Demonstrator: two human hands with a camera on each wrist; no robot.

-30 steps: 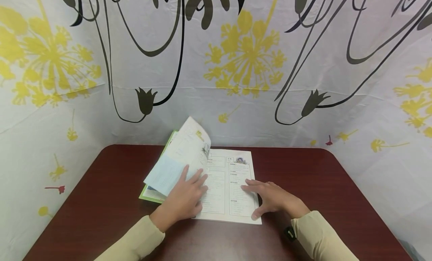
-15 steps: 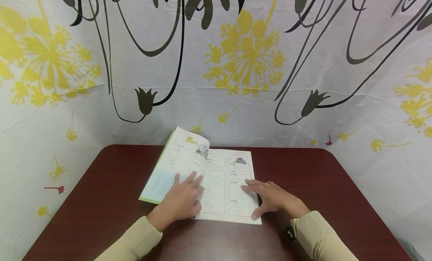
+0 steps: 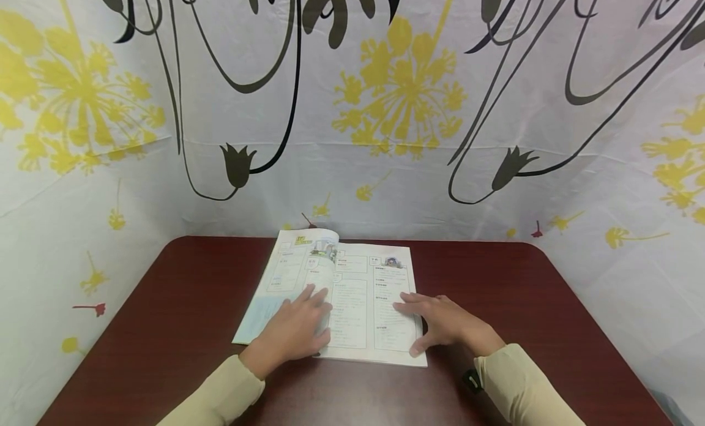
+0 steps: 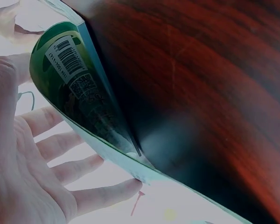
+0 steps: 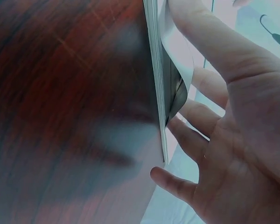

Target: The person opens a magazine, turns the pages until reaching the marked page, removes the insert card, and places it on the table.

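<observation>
An open book (image 3: 349,316) with printed, illustrated pages lies on the dark red-brown table. My left hand (image 3: 294,329) rests on the lower part of its left page (image 3: 286,268), close to the spine, fingers spread. In the left wrist view that side bows upward, and the green cover (image 4: 60,56) with a barcode shows beneath it. My right hand (image 3: 448,322) touches the right page along its outer edge, thumb near the lower corner. Its fingers (image 5: 196,116) are loosely spread beside the page edges (image 5: 156,70) in the right wrist view.
The table (image 3: 165,316) has rounded far corners. Right behind it hangs a white cloth (image 3: 484,224) printed with yellow flowers and dark stems, which also runs along both sides. A small black object (image 3: 472,381) shows at the right sleeve.
The left page and green cover have swung down to the left and now lie much flatter. My left hand has shifted slightly down the page; the right hand stays in place.
</observation>
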